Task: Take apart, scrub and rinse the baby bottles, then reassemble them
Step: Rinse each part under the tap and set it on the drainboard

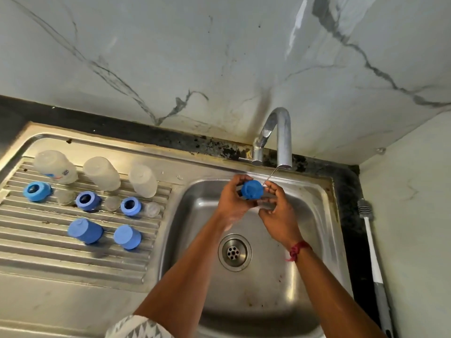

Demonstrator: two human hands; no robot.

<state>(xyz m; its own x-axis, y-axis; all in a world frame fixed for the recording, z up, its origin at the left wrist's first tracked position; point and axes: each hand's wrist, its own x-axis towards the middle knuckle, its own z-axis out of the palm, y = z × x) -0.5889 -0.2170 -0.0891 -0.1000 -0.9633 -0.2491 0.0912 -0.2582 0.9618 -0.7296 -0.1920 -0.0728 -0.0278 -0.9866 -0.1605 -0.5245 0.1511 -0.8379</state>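
Observation:
My left hand (233,200) grips a blue bottle cap (252,189) over the sink basin (314,240), under a thin stream of water from the tap (280,137). My right hand (278,211) is beside the cap, fingers curled, touching its right side. On the draining board (48,254) three clear bottle bodies (101,173) stand upside down at the back. In front of them lie three blue collar rings (87,200) and clear teats (111,203). Two more blue caps (84,231) stand nearer to me.
A bottle brush (374,262) with a white and grey handle lies on the dark counter right of the sink. The drain (234,252) sits in the basin's middle. A marbled wall rises behind the tap and at the right.

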